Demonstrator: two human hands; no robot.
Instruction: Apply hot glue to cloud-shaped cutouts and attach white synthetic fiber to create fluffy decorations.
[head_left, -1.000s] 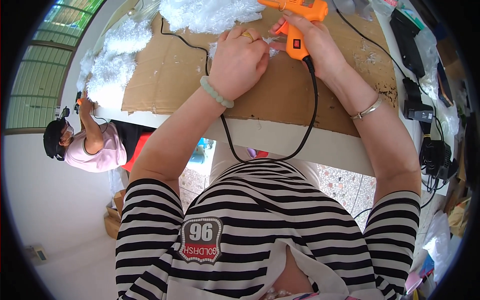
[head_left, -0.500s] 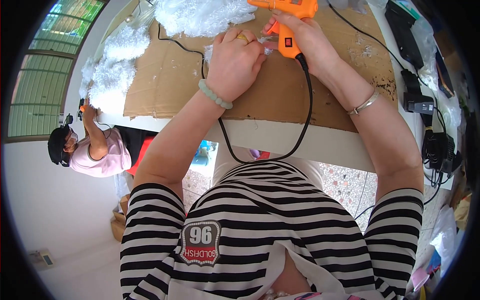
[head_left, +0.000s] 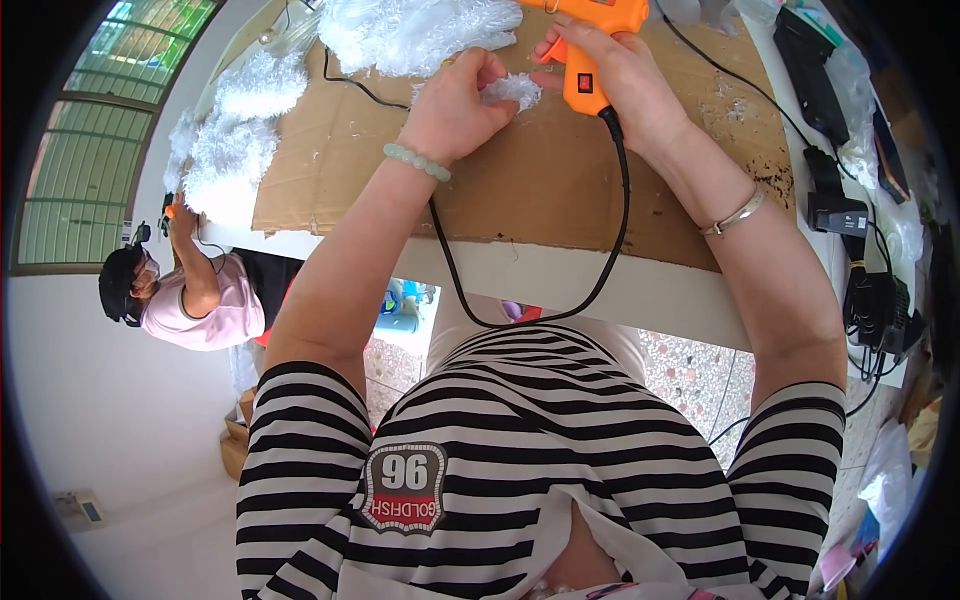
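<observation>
My right hand (head_left: 636, 88) is wrapped around the handle of an orange glue gun (head_left: 584, 88), whose nozzle end runs off past the upper edge. A black cord (head_left: 624, 190) hangs from its grip and loops down toward me. Across the cardboard to the left, my left hand (head_left: 455, 115) has its fingers curled around a small tuft of white, shiny tinsel-like fringe (head_left: 516, 91). Part of the tuft shows between the hands; the fingers hide the rest. An extended finger of the right hand reaches toward the tuft.
Brown cardboard (head_left: 350, 170) covers the white table (head_left: 690, 305). White fringe heaps (head_left: 410, 35) lie at the back and left (head_left: 225, 160). Black adapters and cables (head_left: 840, 212) line the right edge. A person in pink (head_left: 205, 300) works at far left with an orange-tipped tool.
My left hand has shifted slightly left and turned, its fingers loosened, so more of the white tuft shows. The glue gun has moved a little right, widening the gap between my hands.
</observation>
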